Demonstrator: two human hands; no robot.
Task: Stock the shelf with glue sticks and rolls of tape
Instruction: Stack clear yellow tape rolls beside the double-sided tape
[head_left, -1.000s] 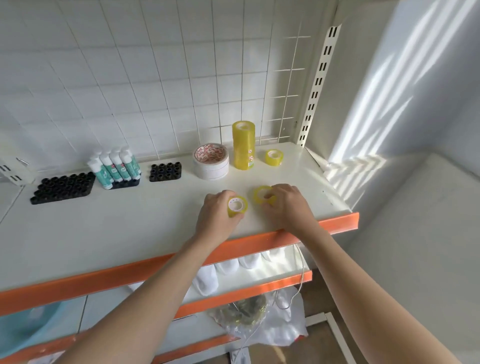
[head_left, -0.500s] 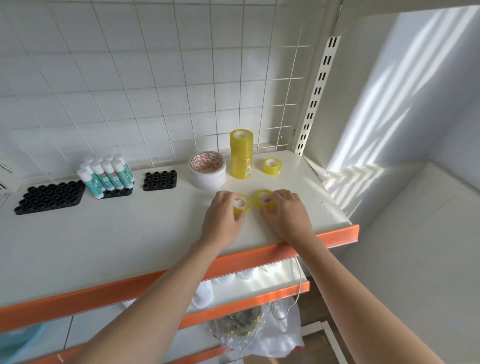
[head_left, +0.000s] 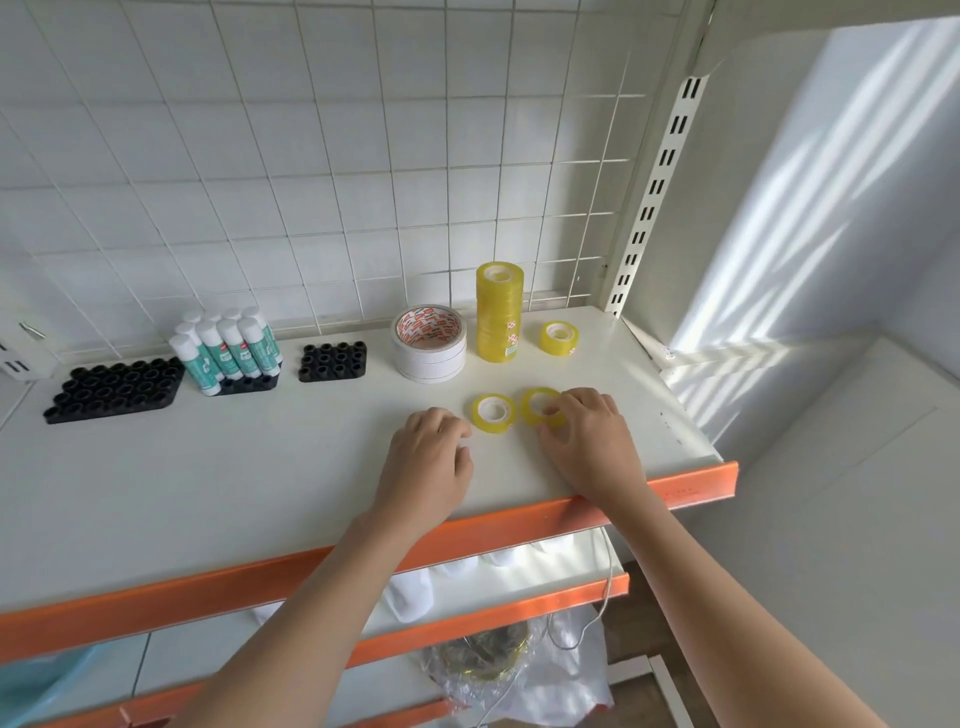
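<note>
Two small yellow tape rolls lie flat side by side on the white shelf. My right hand pinches the right roll with its fingertips. The left roll lies free, and my left hand hovers just to its left with fingers loosely curled, holding nothing. Behind stand a tall stack of yellow tape rolls, a single yellow roll and a wide white roll stack. Glue sticks stand in a black holder at the back left.
Two more black holders, one large and one small, sit empty along the wire grid back. The shelf's orange front edge runs below my wrists. A lower shelf and a plastic bag lie underneath.
My left hand has set down its yellow roll next to the other and drawn back off it. My right hand stays on the right roll. The camera has tilted up slightly.
</note>
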